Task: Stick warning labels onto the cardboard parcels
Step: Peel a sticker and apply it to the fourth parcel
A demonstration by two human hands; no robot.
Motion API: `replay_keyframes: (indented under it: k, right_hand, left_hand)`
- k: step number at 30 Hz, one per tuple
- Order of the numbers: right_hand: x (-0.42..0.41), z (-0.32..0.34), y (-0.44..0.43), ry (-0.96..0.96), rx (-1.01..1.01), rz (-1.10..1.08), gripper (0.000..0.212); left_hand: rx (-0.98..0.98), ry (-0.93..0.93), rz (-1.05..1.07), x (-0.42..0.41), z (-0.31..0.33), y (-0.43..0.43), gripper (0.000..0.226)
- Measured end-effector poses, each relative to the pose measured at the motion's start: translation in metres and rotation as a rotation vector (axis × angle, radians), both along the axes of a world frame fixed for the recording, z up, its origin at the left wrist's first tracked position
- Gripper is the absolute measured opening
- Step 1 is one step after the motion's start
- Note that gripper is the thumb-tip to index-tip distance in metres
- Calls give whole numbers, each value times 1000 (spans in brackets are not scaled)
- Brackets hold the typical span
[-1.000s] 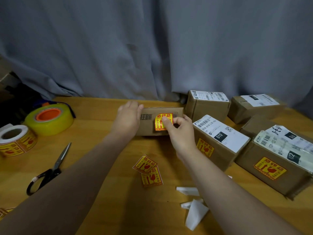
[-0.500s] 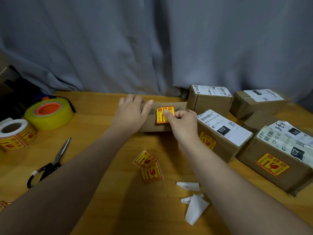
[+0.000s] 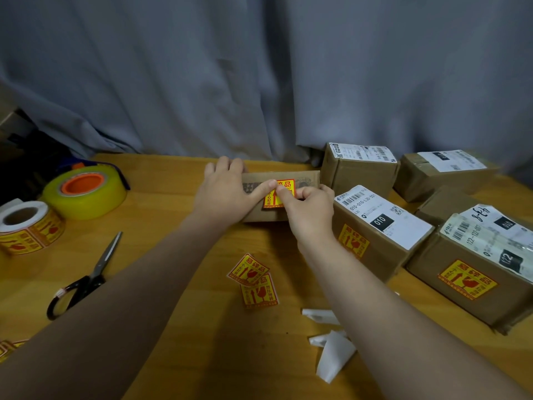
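A small flat cardboard parcel (image 3: 307,180) stands on its edge at the back of the wooden table (image 3: 178,284). A yellow-and-red warning label (image 3: 285,185) lies against its front face. My left hand (image 3: 225,194) grips the parcel, fingers over its top edge and thumb pressing the label's left side. My right hand (image 3: 311,212) holds the label's right side between curled thumb and index finger, hiding that part. Two loose warning labels (image 3: 253,280) lie overlapping on the table in front.
Right of my hands sit two labelled parcels, marked 010 (image 3: 369,246) and 122 (image 3: 467,287), with more parcels (image 3: 357,174) behind. On the left are a label roll (image 3: 31,229), yellow tape (image 3: 83,194) and scissors (image 3: 86,280). White backing scraps (image 3: 331,353) lie near my right forearm.
My left thumb has slid right onto the label's left edge. The right hand's fingers have moved further over the label, pressing it onto the parcel's front.
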State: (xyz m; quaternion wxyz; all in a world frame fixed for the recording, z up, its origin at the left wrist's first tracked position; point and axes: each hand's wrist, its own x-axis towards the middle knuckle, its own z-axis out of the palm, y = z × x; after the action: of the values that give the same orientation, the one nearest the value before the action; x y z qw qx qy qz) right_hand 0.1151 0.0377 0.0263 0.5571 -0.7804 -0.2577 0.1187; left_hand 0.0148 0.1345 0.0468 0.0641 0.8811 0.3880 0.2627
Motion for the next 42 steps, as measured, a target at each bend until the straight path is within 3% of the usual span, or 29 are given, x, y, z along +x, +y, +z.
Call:
replay_keyframes:
  k: [13, 20, 36, 42]
  right_hand:
    - [-5, 2, -2, -68, -68, -30, 29]
    - [0, -5, 4, -139, -92, -78, 45]
    - [19, 1, 3, -165, -72, -90, 57]
    - [23, 5, 2, 30, 58, -128, 62]
  left_hand:
    - [14, -8, 23, 3, -2, 2, 66]
    - [14, -26, 30, 5, -2, 2, 61]
    - [-6, -31, 12, 4, -1, 4, 59]
    - [-42, -20, 7, 5, 1, 5, 55]
